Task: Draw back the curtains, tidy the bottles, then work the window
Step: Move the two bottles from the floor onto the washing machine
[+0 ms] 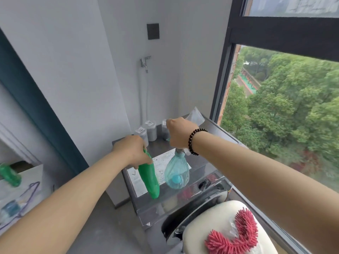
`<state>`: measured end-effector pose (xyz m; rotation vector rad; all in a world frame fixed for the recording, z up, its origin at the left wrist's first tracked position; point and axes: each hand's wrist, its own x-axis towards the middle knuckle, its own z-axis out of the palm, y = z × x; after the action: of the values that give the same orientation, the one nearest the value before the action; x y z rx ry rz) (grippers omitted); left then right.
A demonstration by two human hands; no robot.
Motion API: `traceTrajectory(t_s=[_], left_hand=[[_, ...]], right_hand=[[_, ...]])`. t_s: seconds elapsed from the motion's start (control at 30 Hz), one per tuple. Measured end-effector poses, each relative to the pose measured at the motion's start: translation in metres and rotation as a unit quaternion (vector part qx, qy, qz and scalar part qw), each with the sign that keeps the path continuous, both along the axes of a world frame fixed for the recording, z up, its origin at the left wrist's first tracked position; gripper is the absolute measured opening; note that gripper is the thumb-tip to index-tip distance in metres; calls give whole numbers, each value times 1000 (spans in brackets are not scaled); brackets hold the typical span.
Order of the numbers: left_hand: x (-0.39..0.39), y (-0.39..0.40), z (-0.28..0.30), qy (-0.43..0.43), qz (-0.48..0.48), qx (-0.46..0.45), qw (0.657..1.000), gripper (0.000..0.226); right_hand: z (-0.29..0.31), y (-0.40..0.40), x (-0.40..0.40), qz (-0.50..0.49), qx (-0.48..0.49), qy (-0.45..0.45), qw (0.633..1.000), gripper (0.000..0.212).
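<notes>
My left hand (131,150) grips the neck of a green plastic bottle (149,178), which hangs tilted above the grey washing machine top (159,145). My right hand (178,132), with a dark bead bracelet on the wrist, holds a clear blue-tinted bottle (177,174) by its neck, hanging beside the green one. A dark teal curtain (34,107) is drawn back along the left wall. The black-framed window (286,41) fills the right side, with trees outside.
Grey canisters (151,130) and a clear bag (195,116) stand at the back of the machine top. A paper sheet (163,162) lies on the lid. A white stool with a pink mop head (236,233) sits at the front right. Another green bottle (10,174) lies on the left counter.
</notes>
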<state>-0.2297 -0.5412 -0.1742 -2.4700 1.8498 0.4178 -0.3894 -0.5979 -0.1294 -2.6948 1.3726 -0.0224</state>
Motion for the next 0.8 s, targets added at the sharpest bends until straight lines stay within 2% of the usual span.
traceTrajectory(t_s=[0.27, 0.57, 0.8], left_hand=[[5, -27, -22, 4, 18, 7, 1000, 24], [19, -44, -42, 2, 19, 5, 1000, 17], [34, -51, -48, 23, 24, 14, 999, 23]], right_hand=[[-24, -33, 17, -9, 9, 4, 1000, 18], [-44, -54, 25, -50, 7, -30, 998, 15], [-54, -61, 29, -46, 8, -38, 998, 17]])
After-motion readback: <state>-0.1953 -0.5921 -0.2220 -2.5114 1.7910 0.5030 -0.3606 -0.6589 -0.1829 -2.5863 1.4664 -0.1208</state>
